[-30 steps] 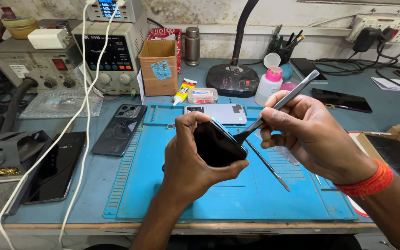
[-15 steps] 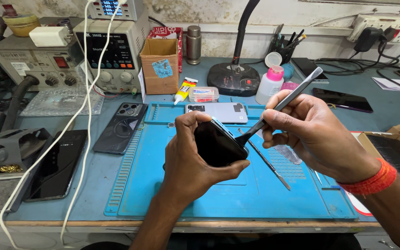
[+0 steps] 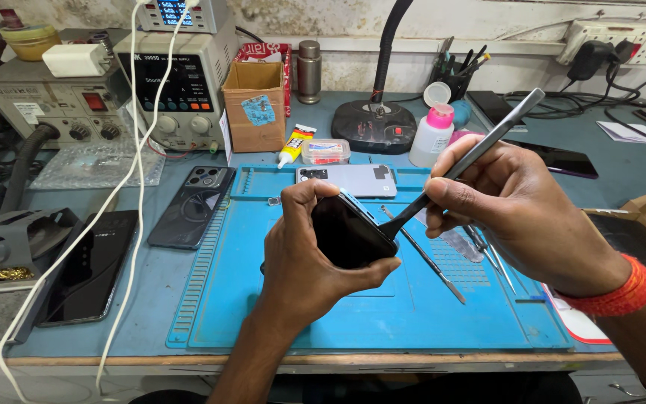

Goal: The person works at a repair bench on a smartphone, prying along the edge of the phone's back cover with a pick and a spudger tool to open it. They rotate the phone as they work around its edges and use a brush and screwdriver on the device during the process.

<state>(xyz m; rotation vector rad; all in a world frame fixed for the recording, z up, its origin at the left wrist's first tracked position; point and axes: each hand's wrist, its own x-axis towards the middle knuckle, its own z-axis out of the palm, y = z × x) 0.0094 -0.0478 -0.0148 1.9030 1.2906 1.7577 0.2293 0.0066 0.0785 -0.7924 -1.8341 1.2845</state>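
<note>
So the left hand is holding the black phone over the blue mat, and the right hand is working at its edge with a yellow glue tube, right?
Not quite: the head view shows the right hand holding a grey metal pry tool, not the yellow glue tube, which lies behind the blue mat. The left hand does hold the black phone.

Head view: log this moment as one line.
left hand: grips black smartphone | right hand: holds grey metal pry tool, tip at phone's edge | under: blue rubber work mat

Two bare forearms without sleeves, left hand (image 3: 304,258) unadorned, orange-red thread band around the right wrist (image 3: 622,295)
</note>
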